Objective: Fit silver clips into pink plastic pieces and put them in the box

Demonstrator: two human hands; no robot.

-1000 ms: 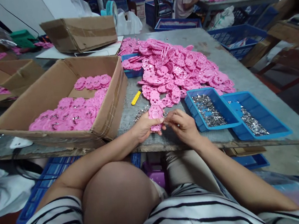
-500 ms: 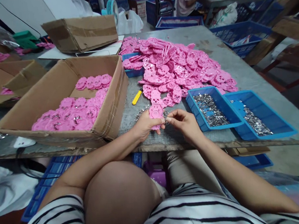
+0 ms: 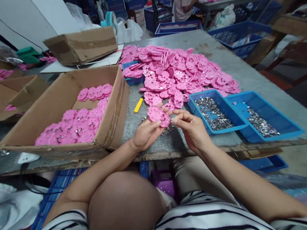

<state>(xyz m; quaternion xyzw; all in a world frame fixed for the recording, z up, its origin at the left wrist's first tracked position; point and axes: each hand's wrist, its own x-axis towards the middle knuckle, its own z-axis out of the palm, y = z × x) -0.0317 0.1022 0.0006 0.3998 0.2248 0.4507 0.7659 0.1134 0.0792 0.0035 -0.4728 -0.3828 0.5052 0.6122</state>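
My left hand is closed on a pink plastic piece with rounded, scalloped edges, held above the table's front part. Thumb and fingers grip its lower side. My right hand is just to the right, thumb and forefinger pinched together near the piece's edge; whatever sits between those fingertips is too small to make out. Below the hands lie loose small metal parts on the tabletop. A large heap of similar pink pieces rises behind them. A yellow-handled tool lies left of the heap.
Two blue trays of small metal parts stand to the right. At left is an open cardboard box with rows of pink pieces. Another carton stands behind it. A person sits at a far table.
The pink piece has turned from upright to a slanted position in my left hand. The left hand has opened its grip somewhat, and my right hand stays pinched beside it. The view has shifted slightly.
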